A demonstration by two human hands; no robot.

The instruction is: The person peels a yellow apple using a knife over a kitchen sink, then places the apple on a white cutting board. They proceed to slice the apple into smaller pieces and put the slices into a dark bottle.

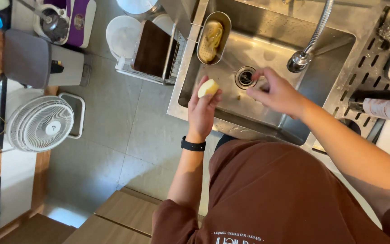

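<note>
**Peeled potato held over sink, other hand at the drain**

Peeled potato (208, 87) — pale yellow, in the left hand (202, 110), fingers curled around it, gripping it at the near-left edge of the steel sink (267, 115). Black wristband (192, 145) on that wrist.

Right hand (274, 92) reaches into the basin, fingers bent and pinched loosely together just beside the round drain (245, 77); cannot tell whether they hold anything — nothing visible between them. A few small pale scraps (239, 96) lie on the sink floor near the drain.

Flexible metal faucet (310, 43) hangs over the basin, its head above and right of the drain, no water seen. Oval metal caddy (213, 37) hooked on the sink's left wall, a yellowish sponge (210, 39) inside.

Right of the sink: perforated drain rack (366, 58), with a dark bottle (380, 106) lying on its side.

Left of the sink, on the grey tiled floor (127, 131): wire rack (152, 54) with a dark cutting board and white plates, a white fan (40, 123), a white bin (66, 65). Person wears a brown shirt (271, 194).
</note>
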